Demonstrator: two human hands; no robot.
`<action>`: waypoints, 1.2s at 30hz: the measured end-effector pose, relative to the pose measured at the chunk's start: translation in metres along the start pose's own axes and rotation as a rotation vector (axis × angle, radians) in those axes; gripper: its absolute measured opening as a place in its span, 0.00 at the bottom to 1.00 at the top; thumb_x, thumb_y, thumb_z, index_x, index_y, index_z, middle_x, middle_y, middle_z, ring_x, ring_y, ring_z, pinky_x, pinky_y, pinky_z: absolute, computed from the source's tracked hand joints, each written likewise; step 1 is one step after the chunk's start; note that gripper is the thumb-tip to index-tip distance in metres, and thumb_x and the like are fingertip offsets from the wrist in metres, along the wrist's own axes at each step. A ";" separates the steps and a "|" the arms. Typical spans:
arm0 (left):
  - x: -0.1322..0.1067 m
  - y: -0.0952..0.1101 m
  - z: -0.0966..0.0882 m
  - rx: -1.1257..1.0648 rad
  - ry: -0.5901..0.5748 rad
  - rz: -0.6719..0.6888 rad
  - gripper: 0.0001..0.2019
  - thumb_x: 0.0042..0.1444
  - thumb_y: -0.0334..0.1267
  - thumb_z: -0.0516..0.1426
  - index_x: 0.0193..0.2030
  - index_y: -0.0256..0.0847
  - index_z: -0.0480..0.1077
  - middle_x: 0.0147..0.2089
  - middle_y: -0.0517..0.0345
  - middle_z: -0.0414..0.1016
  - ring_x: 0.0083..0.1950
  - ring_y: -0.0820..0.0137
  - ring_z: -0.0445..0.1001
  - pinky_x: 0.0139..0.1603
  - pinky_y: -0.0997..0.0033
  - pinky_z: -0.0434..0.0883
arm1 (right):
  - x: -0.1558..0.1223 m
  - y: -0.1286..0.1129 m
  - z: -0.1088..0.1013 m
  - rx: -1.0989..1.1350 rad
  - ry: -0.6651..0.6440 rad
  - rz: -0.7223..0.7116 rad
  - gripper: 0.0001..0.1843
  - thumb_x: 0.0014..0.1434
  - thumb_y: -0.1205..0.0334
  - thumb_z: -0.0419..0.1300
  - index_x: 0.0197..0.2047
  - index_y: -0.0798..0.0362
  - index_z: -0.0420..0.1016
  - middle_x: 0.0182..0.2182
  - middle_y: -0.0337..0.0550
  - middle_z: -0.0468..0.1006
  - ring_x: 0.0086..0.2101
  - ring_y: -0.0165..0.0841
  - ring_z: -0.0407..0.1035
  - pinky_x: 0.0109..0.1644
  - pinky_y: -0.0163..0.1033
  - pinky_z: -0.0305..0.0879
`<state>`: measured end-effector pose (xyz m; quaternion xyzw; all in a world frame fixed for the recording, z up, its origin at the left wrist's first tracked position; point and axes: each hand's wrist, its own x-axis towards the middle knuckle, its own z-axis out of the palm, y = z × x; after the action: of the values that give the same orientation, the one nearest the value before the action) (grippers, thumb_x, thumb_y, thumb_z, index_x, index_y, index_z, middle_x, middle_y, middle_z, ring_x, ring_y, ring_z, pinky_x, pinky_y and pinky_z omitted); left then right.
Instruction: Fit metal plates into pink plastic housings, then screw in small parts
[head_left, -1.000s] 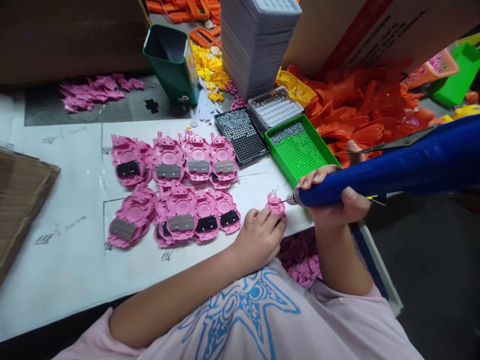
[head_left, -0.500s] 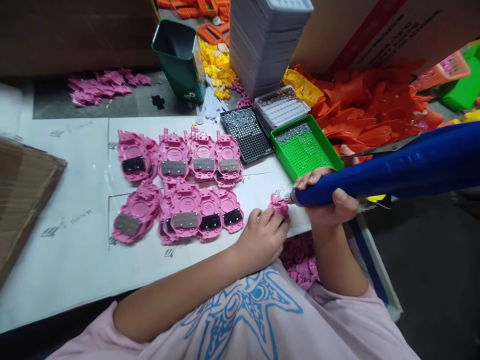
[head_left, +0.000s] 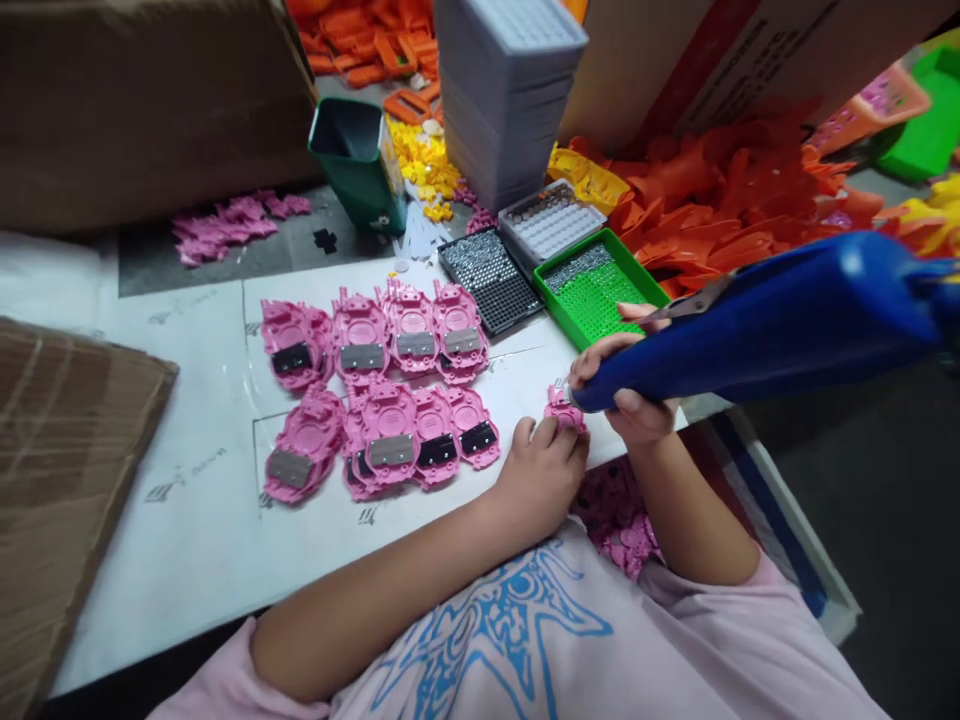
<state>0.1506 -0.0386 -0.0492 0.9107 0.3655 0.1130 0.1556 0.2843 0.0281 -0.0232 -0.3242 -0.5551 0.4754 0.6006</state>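
My right hand (head_left: 634,400) is wrapped round a blue electric screwdriver (head_left: 720,335), whose nose points down and left. Its tip meets a small pink plastic part (head_left: 564,408) at the table's near edge. My left hand (head_left: 544,470) grips that part from the near side, and its fingers hide much of it. To the left, pink plastic shells (head_left: 379,420) lie in two overlapping rows, with grey or black plates screwed onto them. Beyond my right hand sits a green tray (head_left: 592,300) partly filled with small screws, beside a black perforated tray (head_left: 491,280) of screws.
A tall stack of grey trays (head_left: 502,110) and a dark green bin (head_left: 358,165) stand at the back. Orange parts (head_left: 705,220) are heaped at the right. Cardboard (head_left: 82,480) juts over the table's left side. More pink parts (head_left: 626,535) lie below the table edge.
The camera view has shifted. The screwdriver's rear end has swung nearer and its nose sits closer over the pink part. My left hand keeps its hold.
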 end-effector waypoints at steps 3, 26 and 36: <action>0.001 0.002 0.003 0.036 0.034 -0.019 0.17 0.60 0.35 0.51 0.55 0.36 0.67 0.50 0.45 0.71 0.50 0.57 0.64 0.44 0.55 0.60 | 0.002 -0.003 0.002 0.078 0.085 0.036 0.14 0.46 0.53 0.64 0.34 0.51 0.72 0.26 0.37 0.73 0.26 0.31 0.70 0.32 0.40 0.69; -0.006 -0.015 0.006 -0.160 0.036 0.011 0.20 0.58 0.34 0.53 0.58 0.40 0.63 0.55 0.50 0.68 0.57 0.57 0.60 0.54 0.52 0.56 | 0.077 -0.003 -0.109 -0.229 0.855 -0.211 0.12 0.44 0.59 0.63 0.30 0.51 0.64 0.17 0.30 0.70 0.16 0.30 0.68 0.20 0.36 0.67; -0.006 -0.014 0.005 -0.156 0.026 0.012 0.20 0.57 0.35 0.54 0.58 0.40 0.63 0.54 0.49 0.69 0.57 0.57 0.61 0.54 0.53 0.56 | 0.074 -0.005 -0.112 -0.242 0.813 -0.182 0.14 0.44 0.59 0.61 0.36 0.51 0.66 0.18 0.30 0.71 0.17 0.29 0.68 0.22 0.36 0.68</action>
<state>0.1389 -0.0340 -0.0596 0.8965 0.3522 0.1538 0.2205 0.3894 0.1105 -0.0117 -0.5028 -0.3515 0.1858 0.7676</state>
